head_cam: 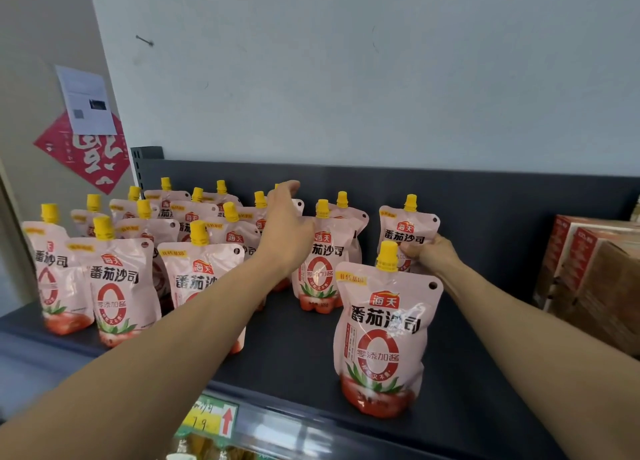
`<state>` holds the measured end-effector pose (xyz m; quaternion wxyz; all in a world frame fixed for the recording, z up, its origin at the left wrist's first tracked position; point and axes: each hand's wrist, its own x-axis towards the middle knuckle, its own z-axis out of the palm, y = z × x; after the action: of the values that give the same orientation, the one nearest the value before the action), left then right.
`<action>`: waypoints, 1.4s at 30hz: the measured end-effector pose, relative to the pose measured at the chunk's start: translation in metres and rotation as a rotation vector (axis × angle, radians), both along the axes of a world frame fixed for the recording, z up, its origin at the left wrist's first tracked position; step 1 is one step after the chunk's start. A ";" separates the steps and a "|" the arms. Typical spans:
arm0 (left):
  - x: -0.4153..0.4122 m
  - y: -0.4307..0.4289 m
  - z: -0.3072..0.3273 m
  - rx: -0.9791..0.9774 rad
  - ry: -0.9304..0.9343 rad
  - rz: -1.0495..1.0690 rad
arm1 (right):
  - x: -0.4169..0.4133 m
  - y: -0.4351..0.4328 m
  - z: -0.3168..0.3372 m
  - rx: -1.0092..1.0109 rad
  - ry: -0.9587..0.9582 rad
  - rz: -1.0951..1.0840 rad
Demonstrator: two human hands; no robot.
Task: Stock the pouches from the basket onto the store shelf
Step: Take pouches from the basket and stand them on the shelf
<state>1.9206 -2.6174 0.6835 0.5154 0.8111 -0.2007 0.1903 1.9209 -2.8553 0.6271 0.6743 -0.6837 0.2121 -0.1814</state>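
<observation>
Dark grey metal store shelf (294, 348) carries many upright pink spouted pouches with yellow caps (117, 286) — crowded at left, sparser right. Right hand (429, 253) grips a far-right pouch (408, 231) at its lower edge. Left hand (287, 231) reaches far over the middle pouches, fingers loosely spread, holding nothing. Lone pouch (381, 338) stands near front. Brown cardboard boxes (595, 279) at right end.

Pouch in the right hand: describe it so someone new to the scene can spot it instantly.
Start at the dark shelf and go to its right end, near the brown cartons. The pouch stands at the back, behind the lone front pouch. It is the rightmost pouch, apart from the crowd, and the only one with the right hand closed on its lower edge.
</observation>
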 end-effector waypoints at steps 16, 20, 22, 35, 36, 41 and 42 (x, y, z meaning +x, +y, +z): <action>-0.031 0.008 0.008 0.061 -0.061 0.012 | -0.007 -0.001 -0.011 -0.197 0.079 -0.118; -0.037 0.007 0.007 0.067 -0.051 -0.010 | -0.020 -0.004 -0.009 -0.277 0.087 -0.197; -0.041 0.008 0.008 0.066 -0.048 -0.041 | -0.028 -0.005 -0.004 -0.309 0.052 -0.276; -0.070 0.031 0.015 -0.019 -0.052 -0.208 | -0.122 0.072 0.073 -0.370 -0.259 -0.344; -0.074 0.036 0.017 -0.029 -0.057 -0.218 | -0.131 0.079 0.079 -0.380 -0.276 -0.359; -0.091 0.063 0.015 -0.080 -0.086 -0.266 | -0.174 0.121 0.096 -0.505 -0.367 -0.381; -0.095 0.069 0.013 -0.084 -0.087 -0.286 | -0.181 0.129 0.094 -0.539 -0.369 -0.380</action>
<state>1.8257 -2.5485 0.6963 0.5616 0.7429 -0.3282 0.1582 1.7397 -2.7259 0.7210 0.4516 -0.7408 0.1546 -0.4726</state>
